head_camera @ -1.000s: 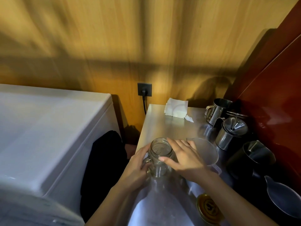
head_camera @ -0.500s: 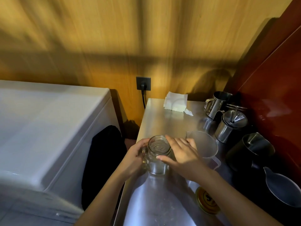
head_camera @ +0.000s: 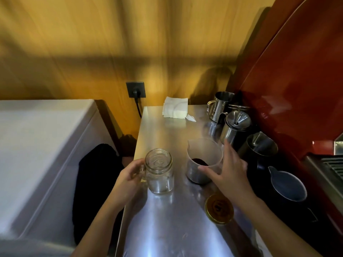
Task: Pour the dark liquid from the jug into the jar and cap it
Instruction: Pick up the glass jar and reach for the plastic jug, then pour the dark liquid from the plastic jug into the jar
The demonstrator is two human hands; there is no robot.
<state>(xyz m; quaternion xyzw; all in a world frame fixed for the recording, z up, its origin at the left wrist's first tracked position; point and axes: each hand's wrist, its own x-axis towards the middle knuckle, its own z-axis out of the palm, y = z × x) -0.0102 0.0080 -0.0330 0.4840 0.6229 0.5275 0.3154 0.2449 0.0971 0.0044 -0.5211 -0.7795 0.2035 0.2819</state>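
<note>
A clear glass jar [head_camera: 159, 173] with a handle stands open and empty on the steel counter [head_camera: 167, 229]. My left hand [head_camera: 130, 179] grips the jar's handle on its left side. To its right stands a translucent plastic jug [head_camera: 202, 160] with dark liquid at the bottom. My right hand [head_camera: 227, 170] is spread open against the jug's right side, thumb across its front, fingers not closed round it. The jar's gold lid [head_camera: 219, 208] lies flat on the counter in front of the jug.
Steel pitchers [head_camera: 220, 106] and a pot with a funnel [head_camera: 235, 127] line the right side, with a black pitcher [head_camera: 259, 147] and a dark jug [head_camera: 287, 190] nearer. A white napkin [head_camera: 175, 110] lies at the back. A white chest [head_camera: 37, 145] stands left of the counter.
My right hand has left the jar's mouth and moved right onto the jug. The left hand stays on the jar's handle. The camera has tilted down, showing more of the counter.
</note>
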